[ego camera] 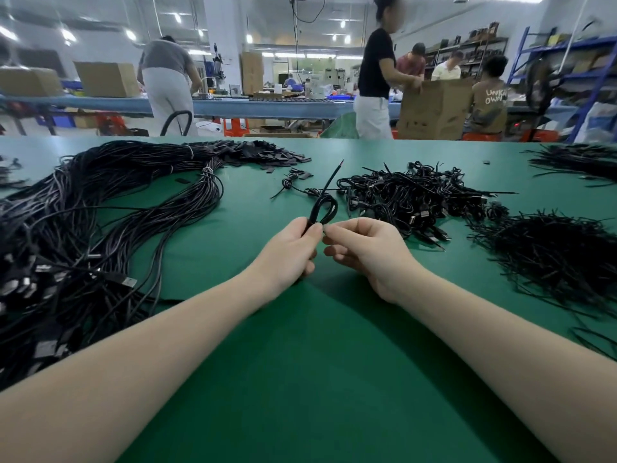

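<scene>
Cable (332, 178) is being held just above the table (300, 362), between the two hands, folded into a small loop with one stripped end pointing up and away. Left hand (293, 248) is pinching the loop's neck between thumb and curled fingers, apparently so the coil is not springing open. Right hand (364, 248), fingers curled, is pinching at that same neck from the other side; whether a tie is lying between its fingertips is too small to tell. Judged step: binding the coil. Loose long cables (100, 212) are lying at left as stock, coiled ones (410, 198) are piling beyond the right hand, and thin ties (551, 259) are sitting at right, within reach.
</scene>
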The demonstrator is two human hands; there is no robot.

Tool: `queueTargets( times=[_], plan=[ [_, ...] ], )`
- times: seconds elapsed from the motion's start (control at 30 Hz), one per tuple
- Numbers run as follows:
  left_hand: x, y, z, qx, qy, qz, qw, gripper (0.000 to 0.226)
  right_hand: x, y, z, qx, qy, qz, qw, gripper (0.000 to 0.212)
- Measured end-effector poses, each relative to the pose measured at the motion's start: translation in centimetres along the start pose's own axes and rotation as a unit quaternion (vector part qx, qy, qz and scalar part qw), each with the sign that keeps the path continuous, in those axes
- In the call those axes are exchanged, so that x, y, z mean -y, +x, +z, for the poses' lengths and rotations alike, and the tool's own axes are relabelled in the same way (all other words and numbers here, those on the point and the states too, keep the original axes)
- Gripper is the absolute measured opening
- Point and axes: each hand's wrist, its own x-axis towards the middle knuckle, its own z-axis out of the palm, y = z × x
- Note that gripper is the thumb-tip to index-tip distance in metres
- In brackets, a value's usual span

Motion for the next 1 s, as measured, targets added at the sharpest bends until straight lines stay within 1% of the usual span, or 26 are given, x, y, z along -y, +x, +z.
queueTargets(
  times=[0.13,0.23,0.27,0.33,0.37,0.43,0.5,0.53,0.6,0.67,0.73,0.8,0.9,0.93,1.0],
  plan=[
    [0.3,-0.1,0.0,0.012,-0.024,0.001,1.000,0.021,0.3,-0.3,-0.2,-0.003,-0.075,-0.042,0.996,0.006],
    [0.4,-0.1,0.1,0.016,-0.040,0.001,0.999,0.022,0.7,-0.4,-0.4,-0.005,-0.169,-0.102,0.980,0.006],
    [0.5,-0.2,0.2,0.016,-0.048,0.001,0.999,0.022,0.8,-0.4,-0.4,-0.014,-0.224,-0.138,0.965,0.006],
    [0.4,-0.3,0.3,0.017,-0.051,-0.004,0.999,0.028,0.8,-0.4,-0.4,-0.033,-0.352,-0.222,0.909,0.005],
    [0.3,-0.3,0.2,0.020,-0.050,-0.009,0.999,0.031,0.7,-0.5,-0.3,-0.040,-0.395,-0.259,0.880,0.004],
    [-0.1,-0.5,0.1,0.036,-0.063,-0.022,0.997,0.040,0.7,-0.7,-0.3,-0.060,-0.436,-0.304,0.845,0.004],
    [-0.1,-0.5,-0.1,0.048,-0.090,-0.033,0.994,0.051,0.6,-0.7,-0.6,-0.071,-0.464,-0.323,0.822,0.006],
    [-0.1,-0.5,0.0,0.038,-0.096,-0.035,0.994,0.053,0.6,-0.7,-0.7,-0.070,-0.474,-0.327,0.814,0.007],
    [0.2,-0.4,0.1,-0.014,-0.093,-0.028,0.995,0.046,0.7,-0.7,-0.8,-0.069,-0.474,-0.330,0.814,0.009],
    [0.4,-0.4,0.2,-0.066,-0.114,-0.006,0.991,0.043,0.7,-0.9,-0.4,-0.072,-0.461,-0.331,0.820,0.010],
    [0.6,-0.5,0.0,-0.096,-0.114,0.043,0.988,0.033,0.6,-1.0,0.2,-0.078,-0.445,-0.331,0.829,0.010],
    [0.6,-0.8,-0.1,-0.112,-0.063,0.095,0.987,0.023,0.7,-0.9,0.5,-0.086,-0.426,-0.329,0.838,0.009],
    [0.6,-0.9,0.0,-0.126,0.092,0.152,0.976,0.036,0.8,-0.9,0.3,-0.080,-0.406,-0.305,0.858,0.010],
    [0.6,-1.0,0.0,-0.122,0.115,0.164,0.972,0.039,0.8,-0.9,0.2,-0.072,-0.403,-0.294,0.864,0.010],
    [0.6,-1.0,0.1,-0.106,0.124,0.180,0.970,0.042,0.9,-0.8,-0.1,-0.061,-0.403,-0.283,0.868,0.011]
  ],
)
